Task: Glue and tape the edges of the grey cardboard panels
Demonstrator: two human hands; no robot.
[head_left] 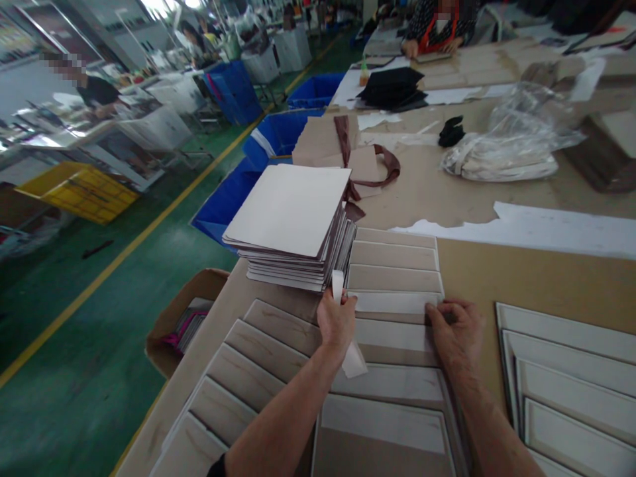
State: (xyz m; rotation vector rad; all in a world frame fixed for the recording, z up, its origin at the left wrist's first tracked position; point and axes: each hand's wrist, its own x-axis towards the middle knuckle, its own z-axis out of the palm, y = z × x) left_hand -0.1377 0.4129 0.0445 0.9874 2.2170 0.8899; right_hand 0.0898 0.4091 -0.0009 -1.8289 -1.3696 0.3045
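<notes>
My left hand [338, 319] is closed around a narrow white strip [354, 362], whose ends stick out above and below the fist. Its thumb and fingertips reach the left end of another white strip [392, 303], which lies across a beige panel in the middle row. At that strip's right end, my right hand [458, 332] pinches with thumb and forefinger, its other fingers curled. Beneath and nearer me are overlapping beige panels [392, 447] with light bands along their upper edges. Further panels [390, 278] overlap beyond my hands.
Left of my hands stands a tall stack of white boards [293, 209]. Fanned beige panels [223, 377] lie at the left, white-edged panels [571, 358] at the right. Blue bins [218, 205] and a cardboard box [199, 291] flank the table. A co-worker [440, 30] sits opposite.
</notes>
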